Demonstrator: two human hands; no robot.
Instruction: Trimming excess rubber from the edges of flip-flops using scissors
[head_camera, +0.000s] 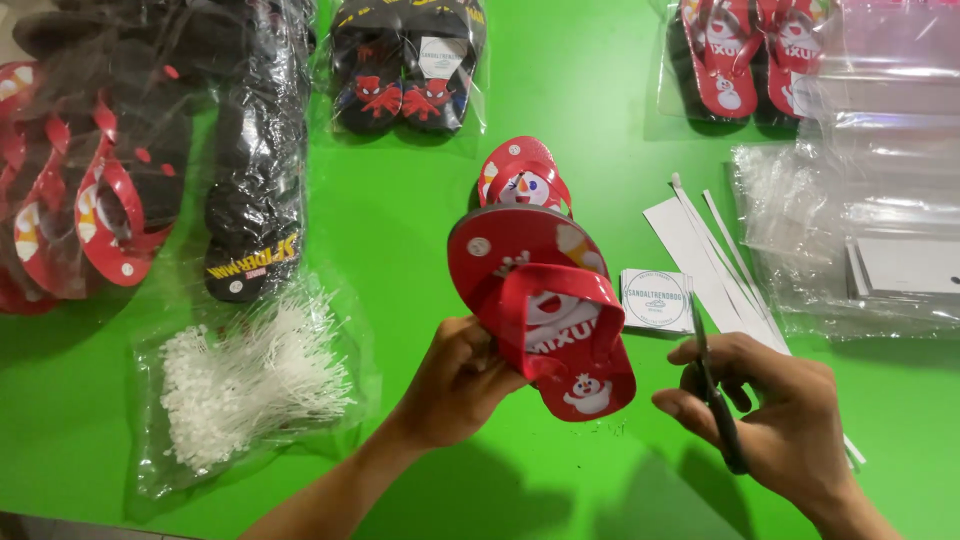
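My left hand (462, 378) grips a small red flip-flop (545, 305) with a snowman print, holding it up over the green table (560, 130). A second red flip-flop (522, 180) lies behind it, partly hidden. My right hand (778, 412) holds black scissors (712, 385), blades pointing up beside the sandal's right edge, not touching it. A small stack of square white label cards (655, 300) lies just above the scissor tips.
A clear bag of white plastic tag pins (245, 385) lies at the left. Piles of red and black sandals (130, 170) fill the far left. Bagged pairs (405, 65) sit at the back. Clear bags (860, 230) and white paper strips (715, 260) lie at the right.
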